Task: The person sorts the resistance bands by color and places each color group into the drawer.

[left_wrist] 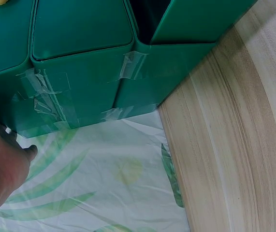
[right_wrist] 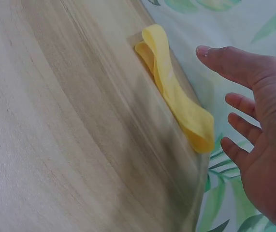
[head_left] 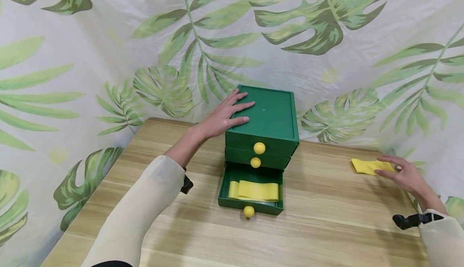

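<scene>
A green three-drawer box (head_left: pixel 268 114) with yellow round knobs stands on the table. Its bottom drawer (head_left: pixel 222 192) is pulled out, with a folded yellow band (head_left: pixel 258 190) lying inside. My left hand (head_left: pixel 226 116) rests on the box's top at the left edge, fingers spread. In the left wrist view, the box's taped side (left_wrist: pixel 89 92) faces the camera. At the table's right, a second flat yellow band (head_left: pixel 366 166) lies near the edge. Close beside it, my right hand (head_left: pixel 406 176) hovers with thumb and fingers apart. The right wrist view shows a gap between that hand and the looped band (right_wrist: pixel 174 92).
The wooden table (head_left: pixel 326 226) ends at the back against a hanging leaf-print cloth (head_left: pixel 224 25). In the right wrist view, the second band lies along the table's edge, where the cloth hangs. The open drawer juts toward the front.
</scene>
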{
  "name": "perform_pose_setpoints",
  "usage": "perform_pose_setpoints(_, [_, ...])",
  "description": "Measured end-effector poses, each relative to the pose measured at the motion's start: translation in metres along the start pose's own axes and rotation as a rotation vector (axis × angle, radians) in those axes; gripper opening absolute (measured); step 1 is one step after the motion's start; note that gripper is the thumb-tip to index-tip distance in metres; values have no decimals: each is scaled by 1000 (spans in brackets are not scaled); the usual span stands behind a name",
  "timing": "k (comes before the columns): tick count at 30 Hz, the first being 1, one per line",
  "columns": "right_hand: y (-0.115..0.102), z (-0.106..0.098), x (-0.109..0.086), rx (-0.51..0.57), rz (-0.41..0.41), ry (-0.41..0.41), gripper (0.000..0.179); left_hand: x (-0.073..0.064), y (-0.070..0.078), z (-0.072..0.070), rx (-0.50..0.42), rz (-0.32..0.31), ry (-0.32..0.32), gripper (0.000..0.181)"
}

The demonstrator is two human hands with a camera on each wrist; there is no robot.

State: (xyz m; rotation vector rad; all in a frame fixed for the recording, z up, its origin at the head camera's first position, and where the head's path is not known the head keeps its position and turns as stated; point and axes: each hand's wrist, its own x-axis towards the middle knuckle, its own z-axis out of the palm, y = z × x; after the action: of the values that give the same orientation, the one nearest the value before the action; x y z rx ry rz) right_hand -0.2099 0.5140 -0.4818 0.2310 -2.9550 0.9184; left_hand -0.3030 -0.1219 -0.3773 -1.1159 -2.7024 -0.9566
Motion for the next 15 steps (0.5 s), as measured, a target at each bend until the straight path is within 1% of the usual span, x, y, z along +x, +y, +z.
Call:
perform_pose_setpoints(6, [7,4,2,-33,48,-2,64,-1,1,-1,-1,3,1,60])
perform_pose_setpoints(15, [10,5,0,44,198,-95,80,-2,3,-1,-1,4,-1,60])
